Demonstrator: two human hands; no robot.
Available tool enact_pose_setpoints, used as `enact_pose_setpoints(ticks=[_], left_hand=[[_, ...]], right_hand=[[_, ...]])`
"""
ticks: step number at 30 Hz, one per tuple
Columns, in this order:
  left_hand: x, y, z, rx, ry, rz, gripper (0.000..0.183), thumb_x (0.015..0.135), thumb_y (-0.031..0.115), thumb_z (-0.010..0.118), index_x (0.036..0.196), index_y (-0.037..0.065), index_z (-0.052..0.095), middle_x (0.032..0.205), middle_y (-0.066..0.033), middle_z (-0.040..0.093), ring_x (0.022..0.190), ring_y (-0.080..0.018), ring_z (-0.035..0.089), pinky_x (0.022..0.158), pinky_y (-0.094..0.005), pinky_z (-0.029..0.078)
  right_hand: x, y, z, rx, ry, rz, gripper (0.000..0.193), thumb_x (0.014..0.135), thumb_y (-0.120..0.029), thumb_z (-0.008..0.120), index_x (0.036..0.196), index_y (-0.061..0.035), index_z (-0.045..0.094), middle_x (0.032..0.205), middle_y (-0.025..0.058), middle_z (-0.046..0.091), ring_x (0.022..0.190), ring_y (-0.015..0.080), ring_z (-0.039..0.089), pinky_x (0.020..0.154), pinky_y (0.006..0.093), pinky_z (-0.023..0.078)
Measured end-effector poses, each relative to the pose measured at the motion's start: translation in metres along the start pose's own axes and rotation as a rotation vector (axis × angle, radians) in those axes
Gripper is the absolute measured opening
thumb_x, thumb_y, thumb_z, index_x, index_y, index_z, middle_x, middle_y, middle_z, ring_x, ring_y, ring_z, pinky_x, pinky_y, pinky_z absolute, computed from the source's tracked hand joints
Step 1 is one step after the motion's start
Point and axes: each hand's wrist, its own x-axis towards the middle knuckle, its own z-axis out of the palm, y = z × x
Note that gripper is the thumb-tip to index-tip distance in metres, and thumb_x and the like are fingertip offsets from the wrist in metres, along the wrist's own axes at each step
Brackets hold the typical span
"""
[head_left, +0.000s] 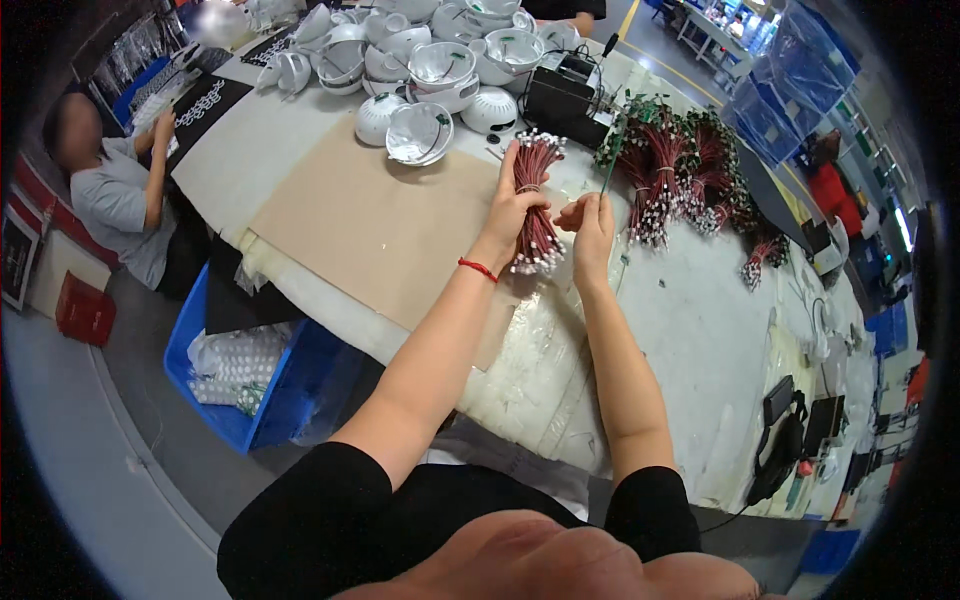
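Note:
My left hand [518, 205] is closed around a bundle of dark red wires [538, 190], tied about its middle. White connectors crowd both ends of the bundle, which stands slightly tilted above the table. Close to its right side, my right hand [592, 218] pinches a thin green stick-like thing [613, 155] that points up and away; its exact kind cannot be made out. Further right, more red wire bundles [665, 170] with dark green and white ends lie on the pale tabletop, a smaller bundle [760, 262] apart from them.
White bowl-shaped shells [445, 65] are piled at the far side, several on brown cardboard [350, 215]. A black box-like device [565, 100] stands behind my hands. Below the left table edge is a blue bin [265, 405]. A co-worker [125, 195] sits at the left.

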Motion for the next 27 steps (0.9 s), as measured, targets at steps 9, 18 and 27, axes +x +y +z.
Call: enact_pose_setpoints(ticks=[9, 18, 27], left_hand=[[-0.007, -0.007, 0.005, 0.307, 0.205, -0.248, 0.077, 0.078, -0.001, 0.052, 0.141, 0.010, 0.010, 0.103, -0.0129, 0.054, 0.064, -0.0165, 0.055, 0.051, -0.0295, 0.049], [-0.004, -0.023, 0.002, 0.586, 0.155, -0.028, 0.071, 0.076, -0.003, 0.055, 0.138, 0.006, 0.021, 0.114, -0.0135, 0.053, 0.088, -0.0168, 0.056, 0.071, -0.0273, 0.048], [-0.001, -0.025, 0.001, 0.635, 0.153, 0.002, 0.070, 0.075, -0.004, 0.054, 0.137, 0.001, 0.022, 0.118, -0.0152, 0.050, 0.090, -0.0186, 0.056, 0.074, -0.0278, 0.048]], right_hand=[[0.005, 0.029, -0.010, -0.750, -0.154, -0.213, 0.023, 0.086, -0.010, 0.047, 0.106, 0.0012, 0.047, 0.077, 0.0248, 0.060, 0.072, 0.0415, 0.059, 0.065, 0.0451, 0.045], [0.003, 0.030, -0.012, -0.756, -0.275, -0.378, 0.031, 0.077, -0.003, 0.052, 0.108, -0.0042, 0.052, 0.085, 0.0190, 0.056, 0.078, 0.0359, 0.057, 0.069, 0.0419, 0.045], [0.001, 0.031, -0.012, -0.801, -0.267, -0.371, 0.023, 0.076, -0.002, 0.050, 0.097, -0.0035, 0.059, 0.090, 0.0181, 0.055, 0.082, 0.0379, 0.056, 0.073, 0.0420, 0.046]])
